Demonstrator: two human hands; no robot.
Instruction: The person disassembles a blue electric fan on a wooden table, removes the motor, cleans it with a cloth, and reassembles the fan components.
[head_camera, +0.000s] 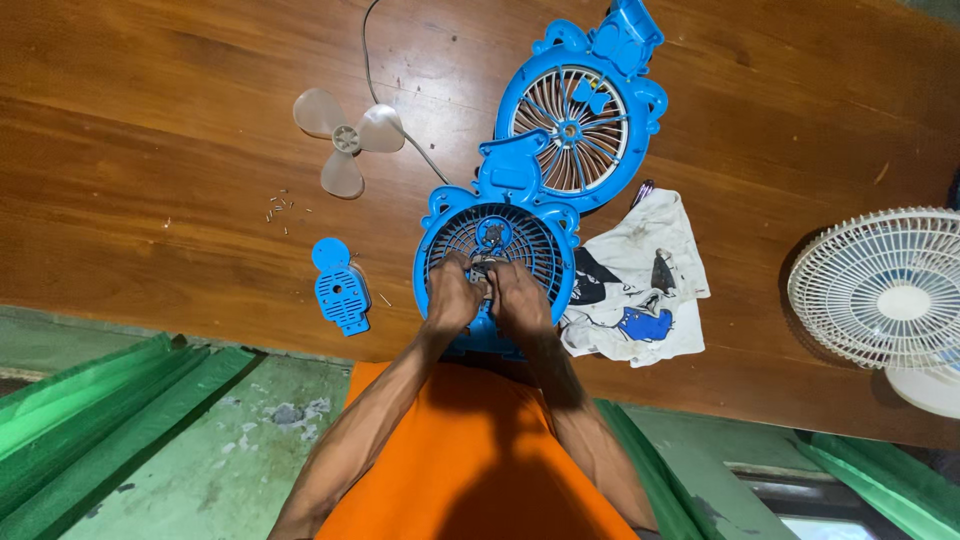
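- At the near edge of the wooden surface (180, 90): blue fan housing (497, 262) with dark rear grille lies flat, face up, partly overhanging toward the person
- Left hand (452, 295) and right hand (521, 297) both rest on the lower half of the grille, fingers curled together around a small grey metal part (487, 264) at the hub; exact pinch on it cannot be told, fingertips hidden
- Hands touch each other side by side; forearms come up from an orange garment (470, 460)
- Second blue front cover (583, 118) with pale spiral grille lies just beyond the housing, touching its top edge
- Translucent three-blade propeller (346, 138) lies left of the covers, apart from them; thin grey cord (372, 60) runs past it
- Small blue slotted plate (340, 288) lies left of the housing; a scatter of small screws (281, 207) farther left
- White printed cloth (640, 275) lies just right of the housing
- White desk fan (885, 285) stands at far right, well apart
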